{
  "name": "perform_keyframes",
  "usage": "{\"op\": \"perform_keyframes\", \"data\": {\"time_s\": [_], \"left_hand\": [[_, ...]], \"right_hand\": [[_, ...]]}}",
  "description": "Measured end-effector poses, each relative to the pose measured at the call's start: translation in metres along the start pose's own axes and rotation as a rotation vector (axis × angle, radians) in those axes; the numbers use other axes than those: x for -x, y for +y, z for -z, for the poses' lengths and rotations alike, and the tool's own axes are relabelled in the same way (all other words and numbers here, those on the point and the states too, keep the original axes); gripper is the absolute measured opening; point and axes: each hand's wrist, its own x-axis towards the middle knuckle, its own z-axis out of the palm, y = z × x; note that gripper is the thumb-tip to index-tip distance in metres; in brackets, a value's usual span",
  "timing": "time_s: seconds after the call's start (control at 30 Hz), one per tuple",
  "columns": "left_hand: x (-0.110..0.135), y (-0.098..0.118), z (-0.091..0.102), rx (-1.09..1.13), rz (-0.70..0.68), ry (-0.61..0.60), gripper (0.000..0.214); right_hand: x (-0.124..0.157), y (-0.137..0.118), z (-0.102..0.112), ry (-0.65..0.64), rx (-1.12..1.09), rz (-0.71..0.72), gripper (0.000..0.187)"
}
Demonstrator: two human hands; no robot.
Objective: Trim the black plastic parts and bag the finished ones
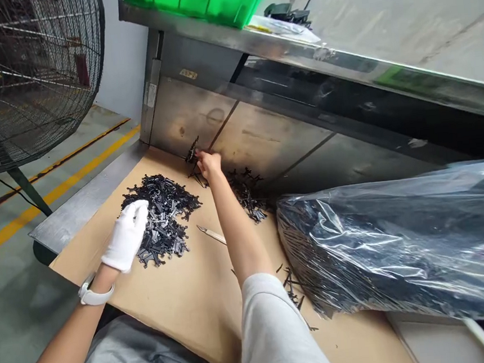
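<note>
My left hand [130, 232], in a white glove with a white watch on the wrist, is at the near-left edge of a pile of small black plastic parts [163, 199]. Its thumb and fingers are curled together; anything between them is too small to make out. Stretched to the back of the table, my bare right hand [209, 164] has its fingers closed on a black plastic piece [192, 152] in front of the metal panel. A second heap of black parts [246, 189] lies just right of that forearm. Between pile and arm lies a pale-handled knife [211, 233], partly hidden by my arm.
Cardboard [171, 295] covers the table. A clear plastic bag [379, 248] full of dark pieces fills the right side, with thin black scraps [291, 287] beside it. Above, a metal shelf [211, 23] holds a green crate [201, 1]. A large fan [33, 75] stands at left.
</note>
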Motion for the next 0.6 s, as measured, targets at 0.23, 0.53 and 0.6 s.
{"op": "perform_keyframes", "data": {"time_s": [0.23, 0.53, 0.6], "left_hand": [[0.002, 0.026, -0.007, 0.245, 0.166, -0.021, 0.056], [0.033, 0.027, -0.05, 0.035, -0.006, 0.011, 0.026], [0.04, 0.029, -0.055, 0.089, 0.013, 0.031, 0.024]], "right_hand": [[0.123, -0.051, 0.049, -0.237, 0.32, 0.88, 0.01], [0.238, -0.038, 0.083, -0.369, 0.497, 1.07, 0.014], [0.244, -0.027, 0.081, -0.296, 0.267, 0.879, 0.017]]}}
